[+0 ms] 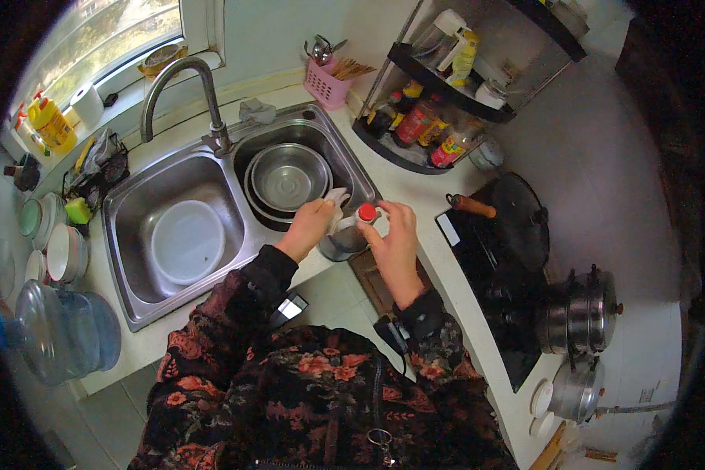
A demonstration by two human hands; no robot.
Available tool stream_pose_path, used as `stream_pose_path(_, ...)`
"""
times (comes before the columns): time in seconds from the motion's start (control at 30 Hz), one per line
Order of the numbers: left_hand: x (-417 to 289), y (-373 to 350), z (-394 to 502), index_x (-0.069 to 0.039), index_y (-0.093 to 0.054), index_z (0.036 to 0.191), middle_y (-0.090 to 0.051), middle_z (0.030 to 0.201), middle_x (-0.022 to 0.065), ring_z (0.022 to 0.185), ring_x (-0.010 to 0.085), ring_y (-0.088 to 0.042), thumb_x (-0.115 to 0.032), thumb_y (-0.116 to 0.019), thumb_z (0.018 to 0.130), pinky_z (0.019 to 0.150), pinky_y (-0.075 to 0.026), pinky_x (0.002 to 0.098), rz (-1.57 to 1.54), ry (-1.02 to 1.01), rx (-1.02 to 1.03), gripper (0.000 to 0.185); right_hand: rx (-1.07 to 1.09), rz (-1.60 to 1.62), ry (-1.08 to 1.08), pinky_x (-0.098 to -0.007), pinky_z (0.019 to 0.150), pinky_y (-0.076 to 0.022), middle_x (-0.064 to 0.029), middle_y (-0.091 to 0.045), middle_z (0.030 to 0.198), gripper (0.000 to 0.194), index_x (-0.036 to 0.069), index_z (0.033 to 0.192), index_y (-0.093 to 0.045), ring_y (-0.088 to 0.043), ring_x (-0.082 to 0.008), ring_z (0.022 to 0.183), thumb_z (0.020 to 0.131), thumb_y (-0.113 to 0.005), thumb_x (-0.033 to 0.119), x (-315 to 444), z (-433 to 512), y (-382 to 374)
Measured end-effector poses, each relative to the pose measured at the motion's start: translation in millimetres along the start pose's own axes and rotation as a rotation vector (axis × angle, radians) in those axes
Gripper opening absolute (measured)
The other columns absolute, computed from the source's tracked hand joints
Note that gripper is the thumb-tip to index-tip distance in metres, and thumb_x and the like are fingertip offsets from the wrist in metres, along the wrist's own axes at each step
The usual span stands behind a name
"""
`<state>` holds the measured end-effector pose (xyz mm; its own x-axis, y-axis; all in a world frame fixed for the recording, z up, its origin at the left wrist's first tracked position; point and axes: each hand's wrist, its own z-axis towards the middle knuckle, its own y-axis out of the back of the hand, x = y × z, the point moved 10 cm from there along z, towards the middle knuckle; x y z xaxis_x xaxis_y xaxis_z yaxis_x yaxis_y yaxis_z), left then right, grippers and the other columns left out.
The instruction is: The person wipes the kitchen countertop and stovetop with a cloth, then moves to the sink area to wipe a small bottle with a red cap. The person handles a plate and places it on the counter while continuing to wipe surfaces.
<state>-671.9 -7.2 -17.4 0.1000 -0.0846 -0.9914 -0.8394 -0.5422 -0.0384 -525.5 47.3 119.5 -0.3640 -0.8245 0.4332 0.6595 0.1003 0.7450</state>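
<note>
A jug (336,249) with a grey see-through body, a pale top and a red cap (366,212) is at the counter's front corner, beside the right basin. My left hand (306,230) pinches a crumpled white cloth (338,202) against the pale handle side of the jug. Whether those fingers also grip the handle is hidden. From the other side, my right hand (396,249) curls around the jug's top, its thumb and forefinger near the red cap. The jug's base is partly hidden.
Left basin (211,176) holds a white round basin (188,242); right basin holds nested metal bowls (290,177). A curved faucet (179,64) arches over the sink. A large water bottle (73,335) lies at left. Right stand a cooktop (493,317), a lidded pan (514,220) and a steamer pot (581,314).
</note>
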Motion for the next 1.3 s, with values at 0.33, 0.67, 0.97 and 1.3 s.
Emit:
stream_pose_path(0.33,-9.9,47.9,-19.2,0.000,-0.056,0.082,-0.049,0.074,-0.0024,0.069,0.0083,-0.042,-0.024,-0.046,0.097,0.062,-0.038,0.0265,-0.187,-0.007,-0.172,0.030,0.415,1.126,-0.672,-0.0230,0.061,-0.0439,-0.0029,-0.061,0.084,0.033,-0.001,0.122,-0.052,-0.053,-0.0070,0.067,0.095,-0.056,0.017,-1.1,-65.9,-79.3)
stream_pose_path(0.67,-23.4,48.0,-35.3,0.004,-0.051,0.083,-0.048,0.069,0.0103,0.068,0.0153,-0.044,-0.025,-0.049,0.096,0.064,-0.040,0.0330,0.162,-0.095,-0.148,0.032,0.227,1.128,-0.795,-0.0212,0.065,-0.0425,0.0035,-0.054,0.080,0.018,0.008,0.095,-0.062,-0.049,-0.0053,0.068,0.093,-0.060,0.026,-34.2,-66.8,-77.3)
stream_pose_path(0.97,-45.0,-3.4,-59.8,0.003,-0.057,0.105,-0.058,0.108,0.0218,0.104,0.0350,-0.053,-0.018,-0.048,0.093,0.088,-0.042,0.0409,0.467,-0.567,0.001,0.026,0.298,0.993,-0.750,-0.0228,0.069,-0.0459,0.0041,-0.055,0.082,0.020,0.007,0.097,-0.063,-0.051,-0.0054,0.071,0.095,-0.057,0.026,-40.7,-66.2,-72.7)
stream_pose_path(1.3,-42.3,-2.8,-46.4,0.001,-0.056,0.116,-0.060,0.109,0.0150,0.098,0.0283,-0.059,-0.009,-0.050,0.092,0.087,-0.048,0.0360,0.163,-0.462,-0.016,0.027,0.339,0.813,-0.705,-0.0226,0.068,-0.0453,0.0018,-0.060,0.089,0.022,0.006,0.101,-0.061,-0.053,-0.0062,0.074,0.097,-0.053,0.026,-39.3,-59.9,-66.3)
